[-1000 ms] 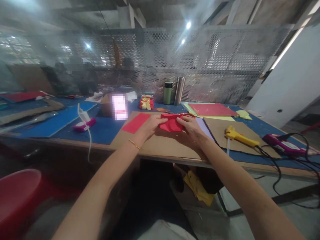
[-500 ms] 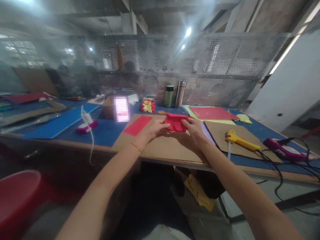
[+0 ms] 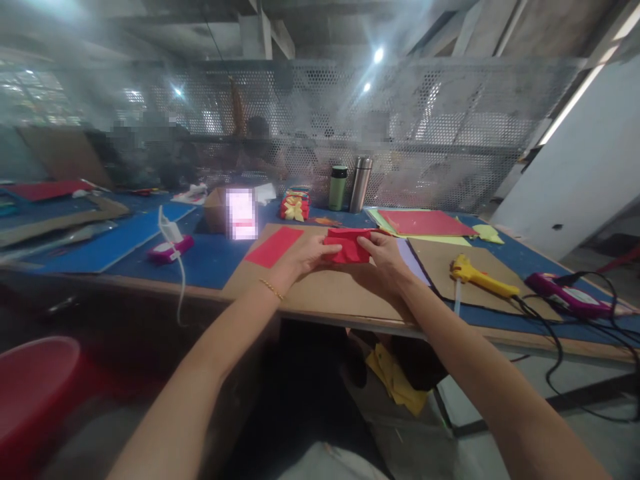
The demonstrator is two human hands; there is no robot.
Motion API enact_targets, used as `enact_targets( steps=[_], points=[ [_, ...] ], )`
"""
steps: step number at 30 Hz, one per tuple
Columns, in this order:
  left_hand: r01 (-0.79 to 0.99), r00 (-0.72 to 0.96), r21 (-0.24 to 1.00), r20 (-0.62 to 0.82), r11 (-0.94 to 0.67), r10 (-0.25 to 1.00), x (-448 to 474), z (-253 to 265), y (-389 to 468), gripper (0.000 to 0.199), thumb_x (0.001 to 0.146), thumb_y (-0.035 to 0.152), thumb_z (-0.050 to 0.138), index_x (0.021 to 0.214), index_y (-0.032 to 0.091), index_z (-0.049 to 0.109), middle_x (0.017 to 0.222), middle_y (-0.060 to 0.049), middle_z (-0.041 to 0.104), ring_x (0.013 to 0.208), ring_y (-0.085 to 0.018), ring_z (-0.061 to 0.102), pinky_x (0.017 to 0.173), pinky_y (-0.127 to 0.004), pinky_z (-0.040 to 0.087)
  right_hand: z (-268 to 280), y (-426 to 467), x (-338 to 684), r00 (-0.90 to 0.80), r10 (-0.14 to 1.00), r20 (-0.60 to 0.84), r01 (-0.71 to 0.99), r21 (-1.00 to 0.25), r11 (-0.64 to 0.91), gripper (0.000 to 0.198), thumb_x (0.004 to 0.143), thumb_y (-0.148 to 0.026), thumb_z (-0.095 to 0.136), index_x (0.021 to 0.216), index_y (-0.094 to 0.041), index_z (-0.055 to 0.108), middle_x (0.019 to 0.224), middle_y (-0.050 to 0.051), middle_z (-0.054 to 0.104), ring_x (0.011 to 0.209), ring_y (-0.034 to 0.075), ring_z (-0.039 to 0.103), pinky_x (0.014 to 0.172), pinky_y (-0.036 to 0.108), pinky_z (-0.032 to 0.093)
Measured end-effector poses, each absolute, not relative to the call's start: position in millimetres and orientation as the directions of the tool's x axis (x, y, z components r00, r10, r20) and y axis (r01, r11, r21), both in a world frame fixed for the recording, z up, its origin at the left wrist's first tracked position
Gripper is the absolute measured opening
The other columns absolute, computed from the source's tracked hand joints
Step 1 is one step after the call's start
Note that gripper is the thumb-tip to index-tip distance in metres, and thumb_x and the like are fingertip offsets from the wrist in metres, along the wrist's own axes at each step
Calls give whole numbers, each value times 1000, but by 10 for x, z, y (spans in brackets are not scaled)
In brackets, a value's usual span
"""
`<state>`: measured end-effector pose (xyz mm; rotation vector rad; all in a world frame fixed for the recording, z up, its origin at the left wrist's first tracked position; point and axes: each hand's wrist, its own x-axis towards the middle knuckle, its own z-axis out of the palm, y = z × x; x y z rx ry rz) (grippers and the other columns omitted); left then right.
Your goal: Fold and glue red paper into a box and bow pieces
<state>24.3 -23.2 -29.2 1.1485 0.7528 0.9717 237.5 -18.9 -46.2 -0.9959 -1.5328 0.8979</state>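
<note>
At ten o'clock from the red piece, a brown box is standing; at nine, the left hand is gripping the piece over cardboard; at twelve, lidded flasks are hiding their contents; at three, the right hand is gripping too.

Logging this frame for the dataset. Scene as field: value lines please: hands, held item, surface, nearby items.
left hand: fingers gripping left end of red piece
right hand: fingers gripping its right end
held item: red piece, material unclear
surface: brown cardboard on blue table
nearby left: flat red strip
nearby right: yellow glue gun
back: green bottle, steel bottle, both upright
</note>
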Motion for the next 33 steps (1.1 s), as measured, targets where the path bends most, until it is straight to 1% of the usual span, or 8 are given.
enact_targets(
  steps=[3,7,10,14,18,24,27,33],
  points=[
    [-288,372,955,43,71,927,273,-318,-217,30,81,20,90,109,14,82,103,-12,83,85,-19,77,84,-34,62,-438,-233,2339,-95,923,373,132,-914,383,39,75,-59,77,84,-22,74,81,3,76,74,21,66,70,33,55],
    [-288,343,958,100,3,934,282,-375,-152,26,77,17,90,102,15,85,101,-11,84,87,-19,77,90,-34,60,-409,-244,2323,-112,928,356,166,-914,371,36,77,-56,76,87,-21,75,84,4,78,79,23,69,75,35,56],
    [-264,330,964,98,-8,939,272,-400,-109,23,78,16,88,101,15,86,96,-10,84,83,-19,77,87,-34,59,-405,-243,2326,-136,935,327,137,-929,344,39,76,-58,79,87,-21,75,83,4,78,80,23,70,77,36,57],
    [-256,316,966,115,-32,942,254,-399,-105,24,80,18,87,104,16,86,98,-10,85,82,-19,77,85,-33,59,-422,-266,2335,-155,948,277,70,-954,291,47,74,-65,82,90,-21,78,86,5,80,78,23,71,76,37,58],
    [-256,329,966,125,-39,936,243,-380,-146,25,80,20,87,105,15,86,97,-10,85,83,-20,76,86,-35,60,-447,-269,2357,-162,952,261,14,-964,267,48,73,-63,87,98,-22,81,93,6,83,80,24,73,74,36,58],
    [-256,390,966,129,-28,912,242,-353,-184,31,83,21,86,113,12,84,98,-13,84,82,-19,75,88,-35,59,-500,-171,2392,-156,953,260,53,-961,271,48,72,-67,86,84,-21,78,78,6,78,71,24,70,70,36,55],
    [-251,395,967,130,-29,909,245,-346,-189,30,85,22,85,114,13,84,95,-12,84,81,-19,74,88,-36,59,-517,-135,2399,-144,955,261,52,-961,271,47,73,-68,85,82,-22,77,78,6,77,72,23,70,70,36,55],
    [-245,384,969,135,-40,913,237,-330,-211,18,85,21,87,100,12,84,84,-10,81,83,-20,74,92,-38,58,-498,-148,2404,-167,947,273,70,-955,288,50,72,-70,84,85,-21,78,81,6,78,74,23,69,71,36,54]
  ],
)
